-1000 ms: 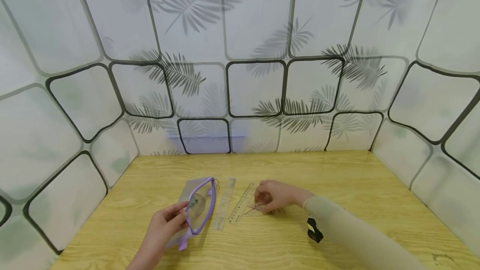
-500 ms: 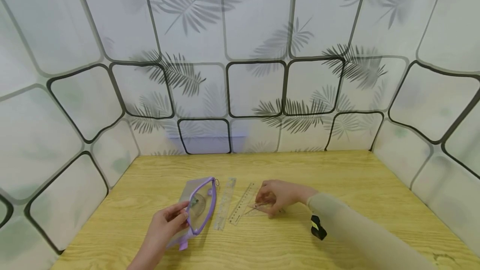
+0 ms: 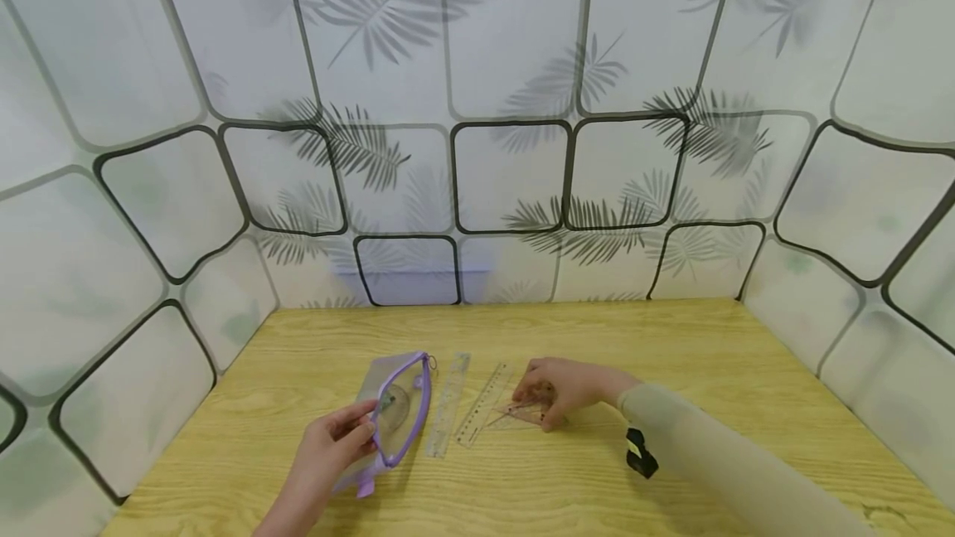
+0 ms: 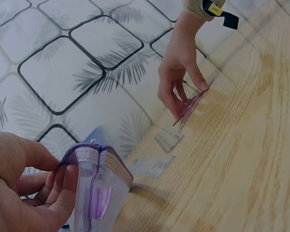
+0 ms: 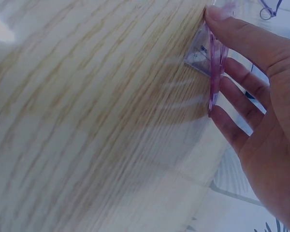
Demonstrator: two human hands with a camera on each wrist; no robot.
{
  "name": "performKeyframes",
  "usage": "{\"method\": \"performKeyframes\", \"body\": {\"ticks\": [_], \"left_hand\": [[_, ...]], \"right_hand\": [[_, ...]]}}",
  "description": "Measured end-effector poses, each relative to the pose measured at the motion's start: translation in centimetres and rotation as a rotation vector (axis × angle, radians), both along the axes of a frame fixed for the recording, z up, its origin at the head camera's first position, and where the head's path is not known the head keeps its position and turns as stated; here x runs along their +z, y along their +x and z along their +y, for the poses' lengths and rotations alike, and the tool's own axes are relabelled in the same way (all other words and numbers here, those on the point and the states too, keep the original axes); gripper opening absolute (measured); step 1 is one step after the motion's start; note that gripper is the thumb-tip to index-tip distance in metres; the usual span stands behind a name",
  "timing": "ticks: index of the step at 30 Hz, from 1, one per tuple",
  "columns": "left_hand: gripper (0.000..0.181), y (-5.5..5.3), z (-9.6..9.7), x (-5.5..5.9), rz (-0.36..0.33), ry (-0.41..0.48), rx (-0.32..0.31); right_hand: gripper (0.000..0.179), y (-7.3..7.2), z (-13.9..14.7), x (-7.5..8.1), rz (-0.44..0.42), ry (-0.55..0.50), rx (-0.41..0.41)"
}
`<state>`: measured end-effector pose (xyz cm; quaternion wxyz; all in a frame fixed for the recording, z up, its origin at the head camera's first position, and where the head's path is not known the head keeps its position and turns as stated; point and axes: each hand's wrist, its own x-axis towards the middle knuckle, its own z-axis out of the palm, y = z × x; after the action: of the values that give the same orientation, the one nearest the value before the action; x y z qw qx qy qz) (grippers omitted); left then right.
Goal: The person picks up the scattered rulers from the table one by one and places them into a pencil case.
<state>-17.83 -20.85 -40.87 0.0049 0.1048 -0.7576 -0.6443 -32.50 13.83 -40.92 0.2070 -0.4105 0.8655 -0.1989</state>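
My left hand [image 3: 336, 442] pinches the edge of a translucent zip pouch [image 4: 111, 193] with a purple zipper, its mouth spread toward the right. A clear protractor [image 3: 393, 409] shows through the opening. To the right, my right hand [image 3: 563, 388] holds a pink-tinted transparent set square [image 5: 215, 72] by its edges, thumb on one side and fingertips on the other. The set square stands tilted, close over the table. Beside it on the left, a clear ruler [image 3: 481, 406] lies on the table, with another wider clear ruler [image 3: 448, 406] between it and the pouch.
The wooden table [image 3: 634, 338] is enclosed at the back and sides by patterned fabric [image 3: 515, 176] with leaf prints. A black strap with a yellow label [image 3: 640, 452] hangs at the right sleeve [image 3: 716, 450].
My right hand has shifted slightly to the right, and more of the set square shows under its fingers. The left hand and pouch stay where they were.
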Motion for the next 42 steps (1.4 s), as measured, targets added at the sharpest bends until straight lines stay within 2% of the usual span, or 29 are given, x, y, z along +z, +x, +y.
{"method": "performKeyframes", "body": {"ticks": [15,25,32,38,42], "left_hand": [[0.037,-0.2,-0.1,-0.2,0.004,-0.016,0.008],[0.037,-0.1,-0.1,-0.4,0.0,-0.011,0.01],[0.037,-0.1,-0.1,-0.2,0.006,-0.007,0.007],[0.037,0.0,-0.2,-0.2,0.009,-0.006,0.005],[0.038,0.0,-0.2,-0.1,0.016,-0.008,0.007]], "right_hand": [[0.05,0.3,-0.1,-0.1,0.04,-0.004,-0.041],[0.049,0.4,0.3,0.2,0.132,0.039,0.007],[0.049,0.5,0.6,0.9,0.13,0.055,0.019],[0.049,0.7,0.8,0.8,0.151,0.076,0.011],[0.043,0.7,1.0,0.7,0.15,0.066,0.004]]}}
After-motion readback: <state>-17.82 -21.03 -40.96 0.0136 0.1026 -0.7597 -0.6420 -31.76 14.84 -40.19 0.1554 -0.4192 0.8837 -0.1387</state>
